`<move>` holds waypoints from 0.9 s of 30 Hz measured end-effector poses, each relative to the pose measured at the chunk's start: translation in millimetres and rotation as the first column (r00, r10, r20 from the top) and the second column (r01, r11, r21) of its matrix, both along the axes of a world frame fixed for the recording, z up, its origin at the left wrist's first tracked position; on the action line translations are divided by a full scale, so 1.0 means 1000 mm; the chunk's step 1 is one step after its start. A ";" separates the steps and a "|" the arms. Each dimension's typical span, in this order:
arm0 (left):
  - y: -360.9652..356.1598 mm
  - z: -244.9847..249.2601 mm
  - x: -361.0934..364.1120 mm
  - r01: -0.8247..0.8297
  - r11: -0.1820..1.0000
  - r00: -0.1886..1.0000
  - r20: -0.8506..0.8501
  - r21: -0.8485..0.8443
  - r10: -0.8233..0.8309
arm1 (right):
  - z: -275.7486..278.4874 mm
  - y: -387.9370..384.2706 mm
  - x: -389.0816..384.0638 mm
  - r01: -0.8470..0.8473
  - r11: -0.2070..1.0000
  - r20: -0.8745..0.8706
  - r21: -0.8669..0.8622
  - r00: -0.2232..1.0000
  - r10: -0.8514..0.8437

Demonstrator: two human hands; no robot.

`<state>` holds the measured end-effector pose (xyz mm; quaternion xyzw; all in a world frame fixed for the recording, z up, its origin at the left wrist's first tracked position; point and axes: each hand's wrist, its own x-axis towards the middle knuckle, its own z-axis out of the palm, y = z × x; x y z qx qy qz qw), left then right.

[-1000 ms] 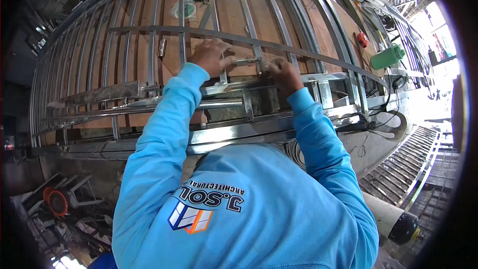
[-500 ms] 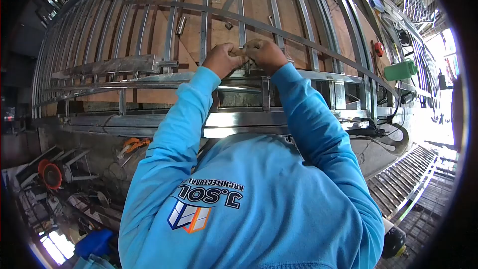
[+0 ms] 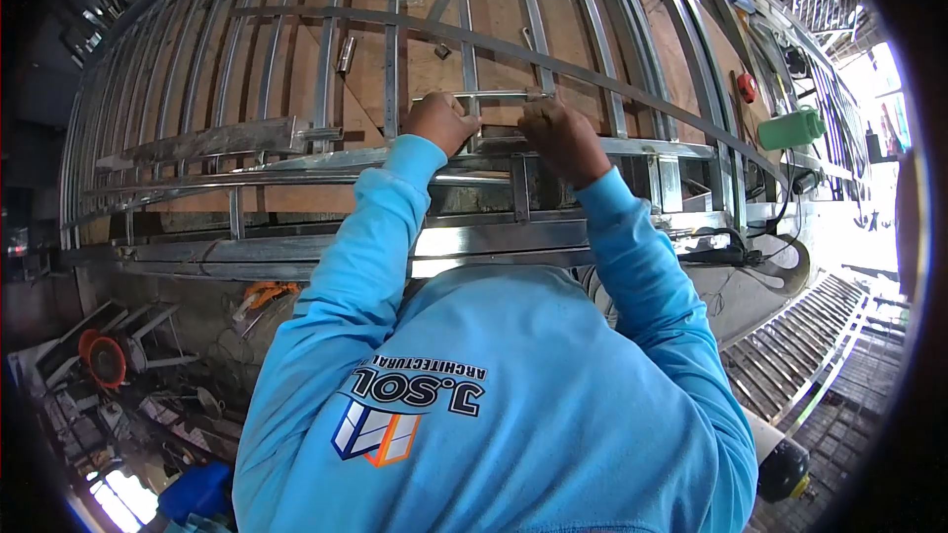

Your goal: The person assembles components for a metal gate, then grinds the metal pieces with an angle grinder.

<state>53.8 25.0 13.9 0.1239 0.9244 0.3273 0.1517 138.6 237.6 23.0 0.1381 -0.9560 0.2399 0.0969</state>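
A thin, straight metal rod (image 3: pixel 502 94) lies crosswise between the left hand (image 3: pixel 441 124) and the right hand (image 3: pixel 561 138). It is pale and shiny, and close to level from one hand to the other. The curled fingers of both hands hold it near its ends (just how the fingertips meet it is hidden by the knuckles), and its middle stretch shows bare between them.

Under the hands lies a metal frame (image 3: pixel 393 69), grey and glossy, made of narrow bars. The bars run away beyond the fingers, side by side with gaps. One bar passes between the two hands, and the rod crosses over it.
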 end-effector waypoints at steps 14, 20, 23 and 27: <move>0.011 0.007 0.002 0.018 0.993 0.999 0.047 -0.118 -0.013 | -0.010 0.012 0.034 0.282 0.897 0.162 -0.341 0.957 -0.240; 0.009 0.000 0.001 -0.017 0.997 0.998 0.062 -0.078 0.021 | -0.017 0.016 0.037 0.407 0.882 0.214 -0.239 0.908 -0.361; 0.009 0.007 0.000 -0.036 0.999 0.983 0.181 -0.031 0.041 | -0.024 0.025 0.038 0.343 0.896 0.242 -0.283 0.929 -0.279; 0.008 0.001 -0.004 -0.042 0.999 0.975 0.217 0.014 0.038 | -0.017 0.031 0.034 0.335 0.904 0.329 -0.264 0.913 -0.242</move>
